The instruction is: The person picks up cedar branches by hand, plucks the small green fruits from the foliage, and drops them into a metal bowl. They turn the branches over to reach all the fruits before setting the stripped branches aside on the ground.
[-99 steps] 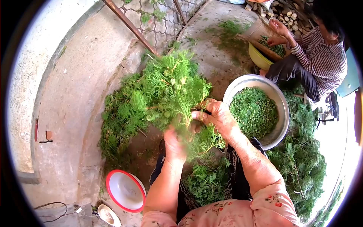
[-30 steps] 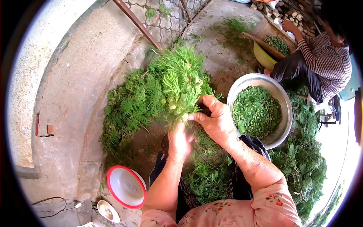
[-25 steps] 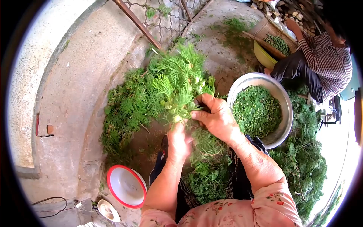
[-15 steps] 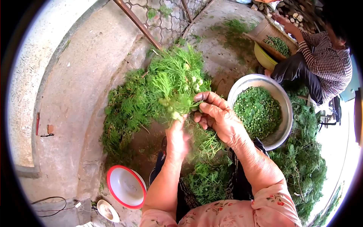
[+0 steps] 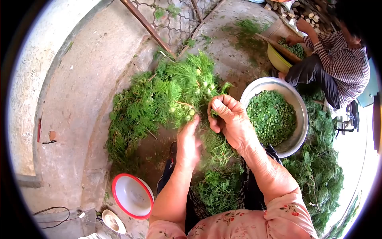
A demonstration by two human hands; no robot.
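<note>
My left hand (image 5: 188, 145) is closed on the stem end of a leafy conifer branch (image 5: 187, 75), its thumb and fingertips just below a cluster of round green cones (image 5: 190, 113). More pale green cones (image 5: 205, 88) sit higher among the feathery leaves. To the right, apart from the cluster, my right hand (image 5: 230, 121) is curled shut, thumb pressed to the fingers. A little green shows between those fingers, and a leafy tip rises just above the knuckles; the rest of what it holds is hidden.
At my right stands a metal basin (image 5: 303, 115) with picked green cones and leaf bits. Cut branches (image 5: 318, 159) lie beyond it and a pile (image 5: 127, 119) at left. A red-rimmed bowl (image 5: 133, 197) is lower left. A co-worker (image 5: 338, 63) sits by a woven basket (image 5: 274, 32).
My right hand has pulled back from the branch and closed, leaving a gap to the left hand. The left hand stays on the branch. The co-worker's hands have moved, one down to the basket.
</note>
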